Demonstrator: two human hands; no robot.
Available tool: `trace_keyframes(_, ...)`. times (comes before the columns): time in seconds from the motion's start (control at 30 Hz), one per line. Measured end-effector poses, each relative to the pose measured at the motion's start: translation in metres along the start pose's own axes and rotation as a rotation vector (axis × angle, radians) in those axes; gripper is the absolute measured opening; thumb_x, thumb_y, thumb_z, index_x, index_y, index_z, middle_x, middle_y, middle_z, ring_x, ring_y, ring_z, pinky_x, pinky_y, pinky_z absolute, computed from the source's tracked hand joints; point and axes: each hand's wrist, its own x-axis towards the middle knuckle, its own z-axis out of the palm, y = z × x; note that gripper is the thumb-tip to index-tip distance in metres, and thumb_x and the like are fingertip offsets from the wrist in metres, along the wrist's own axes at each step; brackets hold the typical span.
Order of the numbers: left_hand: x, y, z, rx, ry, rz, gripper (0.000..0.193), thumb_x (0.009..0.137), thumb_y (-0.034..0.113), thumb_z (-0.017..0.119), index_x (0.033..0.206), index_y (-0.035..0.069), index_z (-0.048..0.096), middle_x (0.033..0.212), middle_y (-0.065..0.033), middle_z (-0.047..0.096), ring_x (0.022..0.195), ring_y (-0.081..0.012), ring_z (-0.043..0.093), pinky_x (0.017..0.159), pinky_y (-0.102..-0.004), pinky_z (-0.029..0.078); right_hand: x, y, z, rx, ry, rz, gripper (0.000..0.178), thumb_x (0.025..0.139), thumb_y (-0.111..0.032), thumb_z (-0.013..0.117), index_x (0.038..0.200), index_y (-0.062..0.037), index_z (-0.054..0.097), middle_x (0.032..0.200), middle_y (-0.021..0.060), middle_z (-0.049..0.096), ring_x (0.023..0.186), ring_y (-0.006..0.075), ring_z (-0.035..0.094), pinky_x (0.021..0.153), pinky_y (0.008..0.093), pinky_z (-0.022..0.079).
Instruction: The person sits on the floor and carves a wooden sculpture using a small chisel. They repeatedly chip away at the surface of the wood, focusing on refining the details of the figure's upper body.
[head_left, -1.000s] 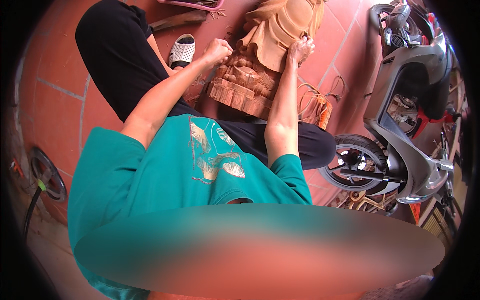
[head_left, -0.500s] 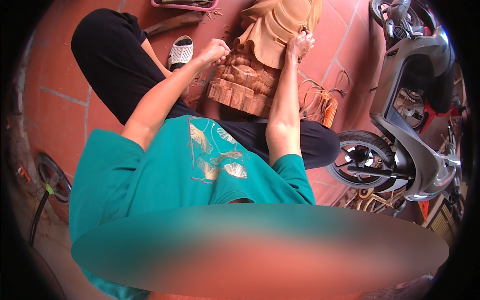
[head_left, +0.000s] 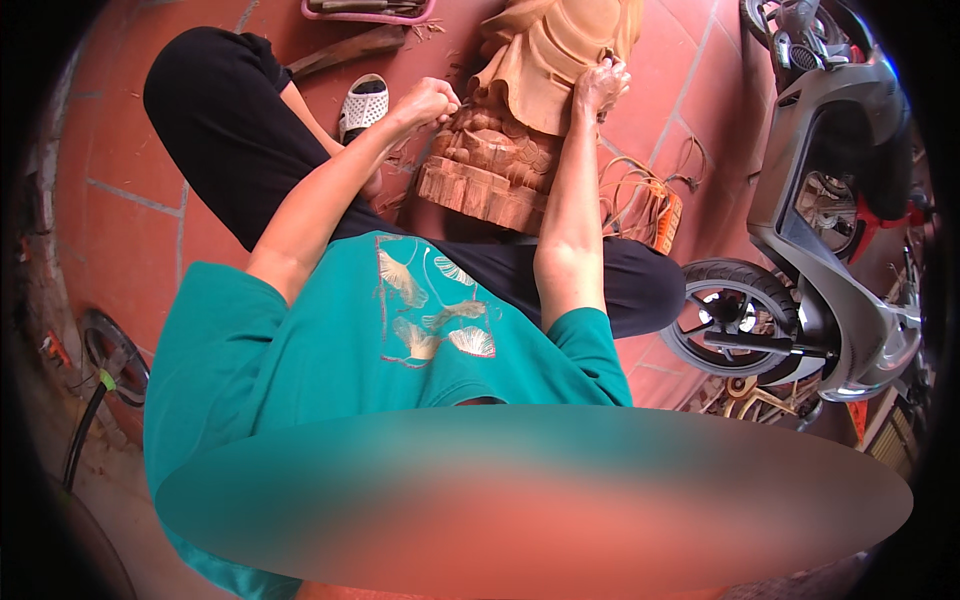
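A carved wooden figure [head_left: 548,75] with draped folds lies on the floor in front of my crossed legs. Its rough, redder base [head_left: 485,188] faces me. My right hand [head_left: 601,88] rests on the right side of the carving, fingers curled; a small dark spot shows by the fingertips, and what they grip cannot be made out. Beside the carving's left edge, my left hand [head_left: 430,102] is closed in a fist, its contents hidden.
A pink basket [head_left: 425,14] of tools stands at the top, with a wooden piece [head_left: 350,50] and a white slipper [head_left: 364,104] below it. Orange cord [head_left: 630,190] and an orange box-like object [head_left: 667,224] lie right of the carving. A grey motorbike [head_left: 785,205] stands further right.
The whole view has shifted slightly. Both hands keep nearly the same places and closed shapes, and the carving stays put.
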Motion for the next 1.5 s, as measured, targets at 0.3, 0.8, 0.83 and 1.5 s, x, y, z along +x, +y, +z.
trace_keyframes(0.3,0.005,-0.003,-0.001,0.082,-0.028,0.106,0.006,0.087,0.008,0.059,0.087,0.005,0.063,0.058,0.0014,0.054,0.044,-0.0067,0.044,0.037,-0.0237,0.031,0.0,-0.002,0.0,0.008,0.019,0.01,0.025,0.095,-0.025,0.049,0.11,-0.0076,0.06,0.107,0.0171,0.058,0.104,0.036,0.053,0.087,0.049,0.044)
trace_keyframes(0.8,-0.021,0.012,0.003,-0.003,-0.05,0.081,0.006,0.087,0.003,0.056,0.088,0.003,0.062,0.06,0.0012,0.053,0.048,-0.0067,0.045,0.041,-0.0239,0.033,-0.001,-0.001,0.001,0.034,0.031,0.02,0.024,0.095,-0.024,0.05,0.108,-0.0077,0.061,0.109,0.0154,0.059,0.103,0.0348,0.053,0.087,0.0477,0.044)
trace_keyframes(0.83,-0.022,0.014,0.002,0.009,-0.095,0.073,0.006,0.087,0.003,0.055,0.089,0.003,0.061,0.061,0.0022,0.052,0.047,-0.0053,0.043,0.039,-0.0226,0.031,0.0,-0.001,0.001,0.033,0.029,0.022,0.024,0.095,-0.024,0.05,0.108,-0.0077,0.061,0.109,0.0155,0.059,0.103,0.0348,0.053,0.087,0.0478,0.044)
trace_keyframes(1.5,-0.017,0.001,0.003,0.577,0.259,0.495,0.018,0.077,0.011,0.056,0.088,0.005,0.069,0.084,-0.0182,0.07,0.083,-0.033,0.068,0.077,-0.0427,0.052,-0.001,0.007,0.008,0.014,0.065,-0.006,0.021,0.093,-0.024,0.052,0.104,-0.0081,0.061,0.105,0.0156,0.06,0.102,0.035,0.054,0.085,0.0474,0.045)
